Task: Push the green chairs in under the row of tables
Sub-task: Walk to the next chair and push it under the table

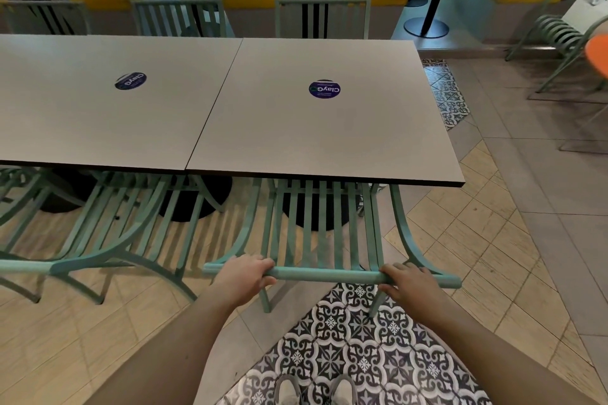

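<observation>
Hands on top rail point(329, 274) of green slatted chair point(316, 223).
Your left hand point(245, 276) and right hand point(408, 283) both grip it; push straight under the table point(329, 141), evenly.

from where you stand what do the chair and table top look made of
Chair: probably metal, painted matt pale green; thin flat slats and a tubular top rail gripped by left hand and right hand. Table top: likely laminate board, smooth grey with a dark edge.
</observation>
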Demonstrator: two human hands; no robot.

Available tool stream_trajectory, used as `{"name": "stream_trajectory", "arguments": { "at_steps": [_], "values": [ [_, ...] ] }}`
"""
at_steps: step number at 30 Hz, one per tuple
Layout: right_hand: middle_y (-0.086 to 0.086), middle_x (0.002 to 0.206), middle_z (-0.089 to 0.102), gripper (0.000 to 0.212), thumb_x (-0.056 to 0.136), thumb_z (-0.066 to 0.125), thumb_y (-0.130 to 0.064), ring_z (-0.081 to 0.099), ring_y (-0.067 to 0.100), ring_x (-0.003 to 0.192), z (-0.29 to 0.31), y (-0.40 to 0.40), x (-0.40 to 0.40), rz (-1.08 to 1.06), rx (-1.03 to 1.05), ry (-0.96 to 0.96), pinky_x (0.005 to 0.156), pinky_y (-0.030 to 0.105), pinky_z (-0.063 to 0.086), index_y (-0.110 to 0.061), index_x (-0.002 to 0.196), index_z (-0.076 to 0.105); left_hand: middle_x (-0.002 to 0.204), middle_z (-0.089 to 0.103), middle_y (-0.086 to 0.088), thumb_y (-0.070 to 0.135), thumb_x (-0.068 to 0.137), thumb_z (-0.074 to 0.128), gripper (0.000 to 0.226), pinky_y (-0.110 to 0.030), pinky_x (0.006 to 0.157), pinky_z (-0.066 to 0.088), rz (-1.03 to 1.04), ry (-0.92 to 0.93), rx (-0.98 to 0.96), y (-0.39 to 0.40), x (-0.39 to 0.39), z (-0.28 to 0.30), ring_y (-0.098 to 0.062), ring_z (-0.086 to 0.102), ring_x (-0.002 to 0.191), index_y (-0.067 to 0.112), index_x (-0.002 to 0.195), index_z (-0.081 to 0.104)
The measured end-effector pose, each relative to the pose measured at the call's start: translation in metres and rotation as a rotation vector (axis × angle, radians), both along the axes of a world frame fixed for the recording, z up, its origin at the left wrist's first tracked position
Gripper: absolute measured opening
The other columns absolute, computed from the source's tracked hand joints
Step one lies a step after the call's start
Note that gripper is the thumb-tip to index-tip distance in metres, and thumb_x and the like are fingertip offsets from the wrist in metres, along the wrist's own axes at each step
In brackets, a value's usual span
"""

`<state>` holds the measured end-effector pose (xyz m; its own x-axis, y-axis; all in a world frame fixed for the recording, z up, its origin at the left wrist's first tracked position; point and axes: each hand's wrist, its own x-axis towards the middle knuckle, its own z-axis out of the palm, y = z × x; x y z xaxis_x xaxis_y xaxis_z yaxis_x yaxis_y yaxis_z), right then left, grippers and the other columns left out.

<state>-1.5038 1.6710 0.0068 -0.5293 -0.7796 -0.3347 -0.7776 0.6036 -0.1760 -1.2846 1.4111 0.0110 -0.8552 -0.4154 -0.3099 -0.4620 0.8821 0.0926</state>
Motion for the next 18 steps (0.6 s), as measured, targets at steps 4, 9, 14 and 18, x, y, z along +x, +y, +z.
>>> {"name": "stream_trajectory", "arguments": {
  "at_steps": [4, 9, 14, 18],
  "values": [
    [-0.015, 0.115, 0.057, 0.033, 0.094, 0.041, -0.049, 0.049, 0.009, 0.109, -0.002, 0.0, 0.0, 0.01, 0.008, 0.002, 0.1, 0.034, 0.035, -0.037, 0.123, 0.047, 0.101, 0.059, 0.009, 0.046, 0.094, 0.045, 0.025, -0.032, 0.082, 0.044, -0.019, -0.019, 0.002, -0.004, 0.0, -0.001, -0.012, 0.053, 0.091, 0.031, 0.111, 0.054],
    [-0.016, 0.115, 0.057, 0.031, 0.094, 0.04, -0.049, 0.049, 0.009, 0.108, 0.0, 0.001, 0.001, 0.01, 0.003, 0.008, 0.099, 0.033, 0.035, -0.037, 0.121, 0.048, 0.104, 0.06, 0.007, 0.047, 0.094, 0.044, 0.027, -0.032, 0.081, 0.044, -0.044, -0.033, 0.003, -0.007, 0.0, -0.002, -0.014, 0.054, 0.094, 0.031, 0.113, 0.054],
    [-0.016, 0.117, 0.057, 0.033, 0.094, 0.04, -0.05, 0.049, 0.01, 0.109, 0.001, 0.0, 0.004, 0.011, 0.004, 0.006, 0.1, 0.033, 0.034, -0.037, 0.124, 0.047, 0.105, 0.059, 0.007, 0.049, 0.094, 0.043, 0.028, -0.033, 0.079, 0.043, -0.064, -0.057, 0.0, -0.012, 0.002, -0.004, -0.016, 0.054, 0.096, 0.031, 0.112, 0.052],
    [-0.016, 0.118, 0.056, 0.035, 0.094, 0.04, -0.05, 0.049, 0.009, 0.11, 0.003, 0.0, 0.005, 0.002, 0.015, 0.0, 0.102, 0.034, 0.034, -0.037, 0.125, 0.046, 0.105, 0.059, 0.007, 0.05, 0.093, 0.042, 0.028, -0.033, 0.079, 0.044, -0.076, -0.068, -0.007, -0.015, 0.001, -0.004, -0.015, 0.055, 0.094, 0.031, 0.112, 0.052]
  ]
}}
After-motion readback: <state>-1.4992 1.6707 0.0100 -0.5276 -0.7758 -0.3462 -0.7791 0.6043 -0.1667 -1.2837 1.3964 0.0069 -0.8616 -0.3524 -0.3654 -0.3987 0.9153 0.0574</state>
